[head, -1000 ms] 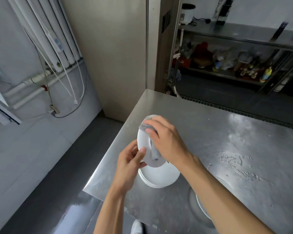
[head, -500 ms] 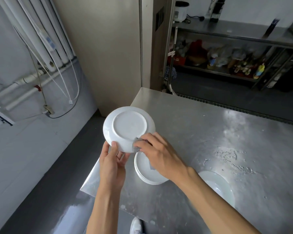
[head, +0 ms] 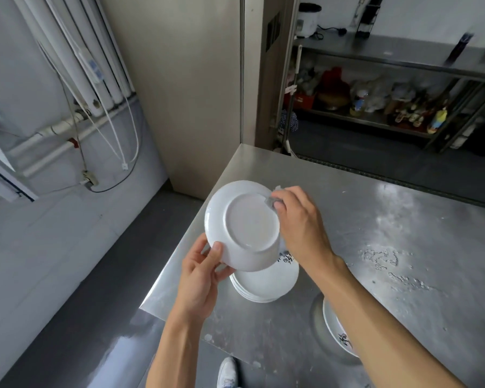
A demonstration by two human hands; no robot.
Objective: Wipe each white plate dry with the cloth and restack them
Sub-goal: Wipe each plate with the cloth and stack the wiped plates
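A white plate [head: 247, 225] is held up over the table's near left corner, its underside turned toward me. My left hand [head: 200, 278] pinches its lower left rim. My right hand [head: 300, 222] grips a small grey cloth [head: 273, 201] and presses it against the plate's upper right rim. Below the held plate sits a stack of white plates [head: 263, 284] on the steel table [head: 375, 247]. Another white plate [head: 338, 329] with dark markings lies to the right, partly hidden by my right forearm.
The table's left edge and near corner drop to a grey floor, where a white shoe [head: 227, 372] shows. Water marks [head: 389, 261] lie on the table's right part. Pipes and cables run along the left wall. Metal shelves [head: 375, 116] with bottles stand behind the table.
The plate was turned from edge-on to underside facing me. My right hand moved the cloth from the plate's lower right edge up to its upper right rim.
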